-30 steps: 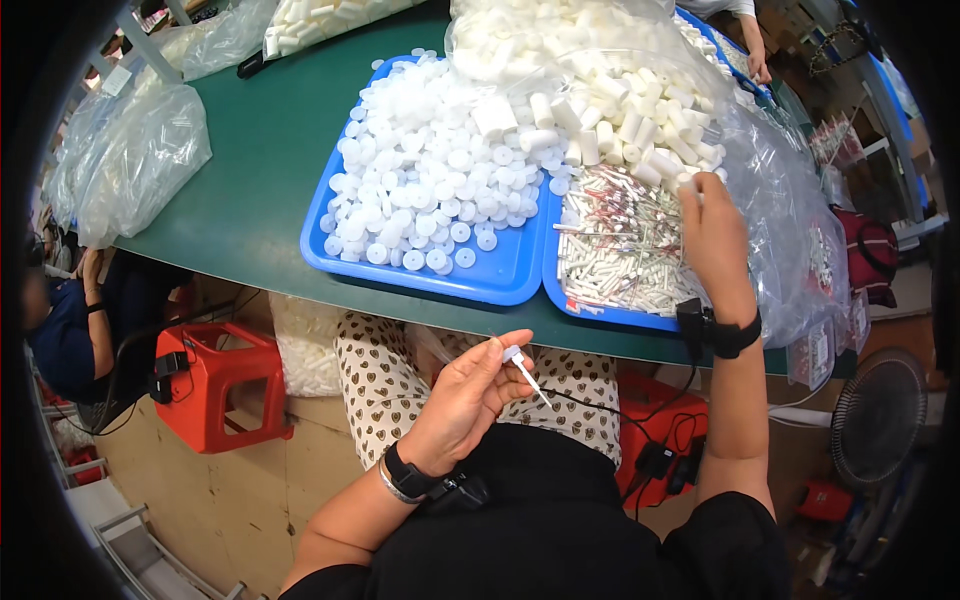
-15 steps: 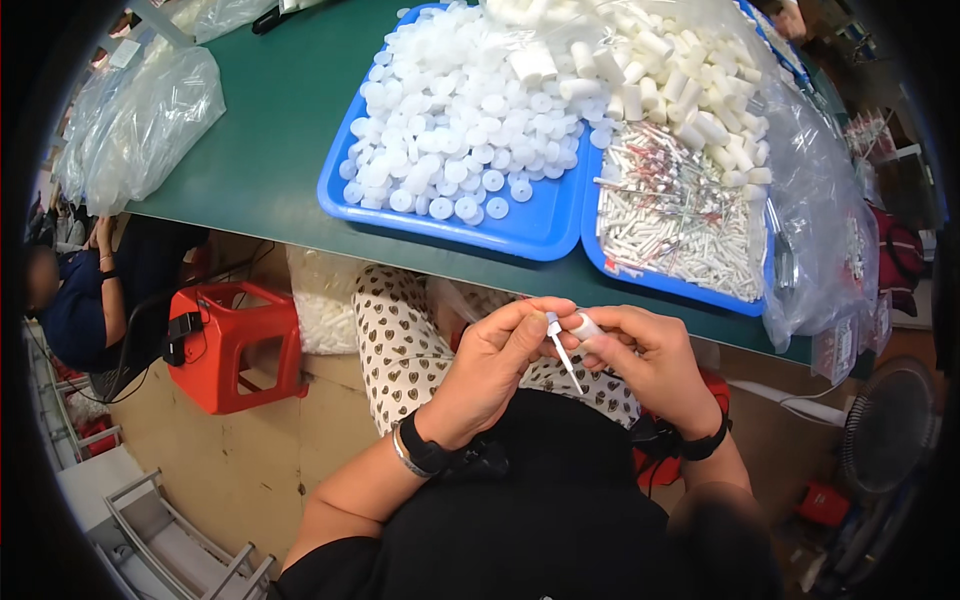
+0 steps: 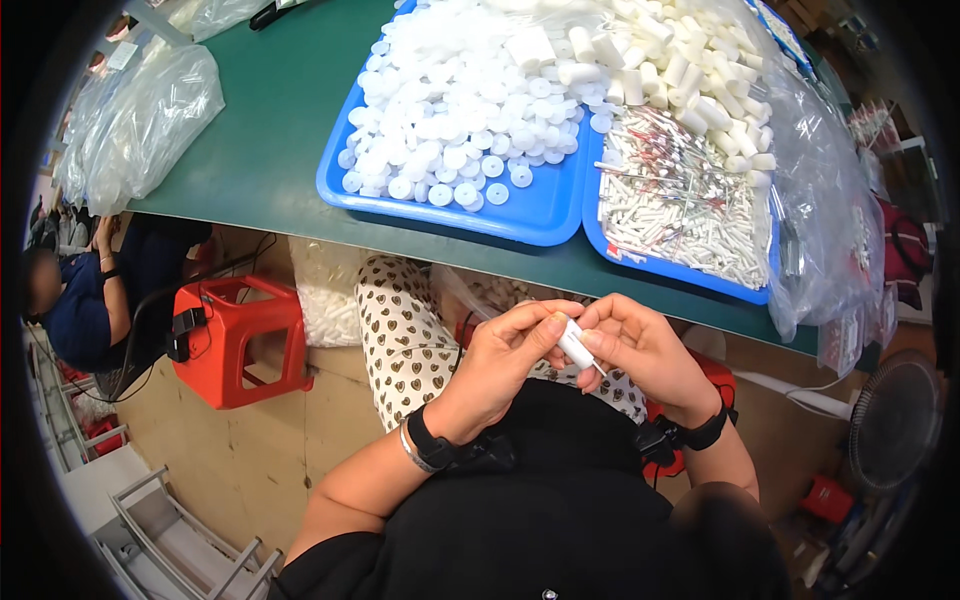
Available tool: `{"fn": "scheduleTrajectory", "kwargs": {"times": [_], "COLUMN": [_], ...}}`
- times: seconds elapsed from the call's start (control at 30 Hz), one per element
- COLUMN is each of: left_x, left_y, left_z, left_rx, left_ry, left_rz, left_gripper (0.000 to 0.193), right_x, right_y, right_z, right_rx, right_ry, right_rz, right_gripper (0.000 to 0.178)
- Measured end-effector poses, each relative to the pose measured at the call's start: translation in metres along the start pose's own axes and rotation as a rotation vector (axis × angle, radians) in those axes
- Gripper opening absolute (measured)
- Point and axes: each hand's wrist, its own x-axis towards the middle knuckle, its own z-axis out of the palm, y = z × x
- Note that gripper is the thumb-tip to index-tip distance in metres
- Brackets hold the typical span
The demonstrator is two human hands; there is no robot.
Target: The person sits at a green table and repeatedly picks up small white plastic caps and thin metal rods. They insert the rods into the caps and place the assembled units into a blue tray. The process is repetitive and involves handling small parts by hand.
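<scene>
White cylinder [image 3: 576, 348]: short, tilted, slim rod [image 3: 600, 369] at lower end; both hands [image 3: 490, 370] pinching it.

The right hand [image 3: 640, 350] is no longer reaching into the foam pile [image 3: 690, 80] at two o'clock; it is meeting the left hand [image 3: 505, 360] near four o'clock, its thumb pressing on a white foam cylinder [image 3: 575, 346]. That cylinder is no longer sitting beside the thin white stick [image 3: 600, 370]: it is now hiding most of the shaft, and only the tip is poking out toward five o'clock. Both blue trays [image 3: 545, 227] are shifting toward one o'clock in the view.
</scene>
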Motion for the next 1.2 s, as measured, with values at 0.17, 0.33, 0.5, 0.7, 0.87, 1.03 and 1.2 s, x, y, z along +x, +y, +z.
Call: {"fn": "scheduleTrajectory", "kwargs": {"times": [0.17, 0.33, 0.5, 0.7, 0.87, 1.03, 1.2], "left_x": [-0.002, 0.0, 0.002, 0.004, 0.003, 0.006, 0.008], "left_y": [-0.003, -0.004, -0.01, -0.007, -0.006, 0.0, 0.006], "left_z": [0.012, 0.006, -0.008, 0.0, 0.005, -0.004, -0.005], "left_rx": [0.041, 0.031, -0.158, -0.165, -0.085, -0.162, -0.269], "left_ry": [0.025, -0.001, -0.058, -0.19, -0.201, -0.117, -0.001], "left_rz": [0.077, 0.067, 0.01, -0.12, -0.139, -0.101, 0.0], "left_gripper": [0.036, 0.04, 0.017, 0.016, 0.019, 0.025, 0.024], "right_x": [-0.001, -0.019, -0.043, -0.042, -0.021, -0.037, -0.042], "right_y": [0.014, -0.01, -0.053, -0.058, -0.068, -0.062, -0.044], "right_z": [-0.002, -0.01, -0.094, -0.196, -0.205, -0.208, -0.052], "right_rx": [-0.021, -0.4, -1.381, -1.467, -1.639, -1.413, -1.024], "right_ry": [0.055, 0.151, 1.028, 1.173, 1.18, 1.245, 0.617], "right_rz": [-0.115, -0.239, -0.499, -0.424, -0.26, -0.349, -0.529], "right_gripper": [0.013, 0.013, 0.015, 0.023, 0.024, 0.019, 0.016]}}
